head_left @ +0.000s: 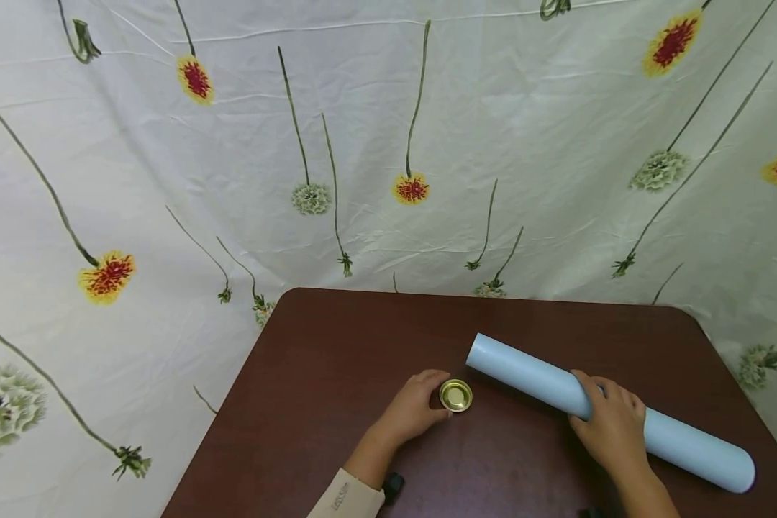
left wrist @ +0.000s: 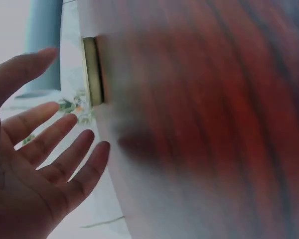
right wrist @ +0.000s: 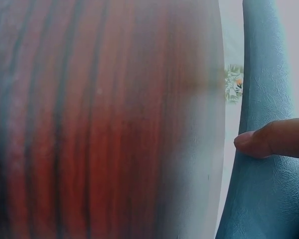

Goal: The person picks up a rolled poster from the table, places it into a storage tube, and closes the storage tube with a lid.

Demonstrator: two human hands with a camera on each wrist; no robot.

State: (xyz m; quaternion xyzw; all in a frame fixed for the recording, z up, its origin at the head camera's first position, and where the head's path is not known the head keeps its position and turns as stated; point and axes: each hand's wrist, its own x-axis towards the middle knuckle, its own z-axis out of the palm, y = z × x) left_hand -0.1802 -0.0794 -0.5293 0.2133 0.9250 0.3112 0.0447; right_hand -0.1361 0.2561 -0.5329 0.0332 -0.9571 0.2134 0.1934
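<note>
A small round gold-coloured lid [head_left: 456,396] lies on the dark table, its side showing as a low band in the left wrist view. My left hand [head_left: 412,409] is beside it, thumb and fingers spread at its left rim; the left wrist view shows the fingers [left wrist: 92,162] apart and holding nothing. My right hand [head_left: 611,428] grips a long light blue roll [head_left: 696,450] near its middle, thumb [right wrist: 259,142] lying across its textured surface. Backdrop shows between the table edge and the roll in the right wrist view.
The brown table [head_left: 362,324] has rounded far corners. Behind it hangs a white cloth [head_left: 362,144] printed with flowers and stems. A small black object [head_left: 393,486] shows next to my left wrist. The roll slants from the table's middle toward its right side.
</note>
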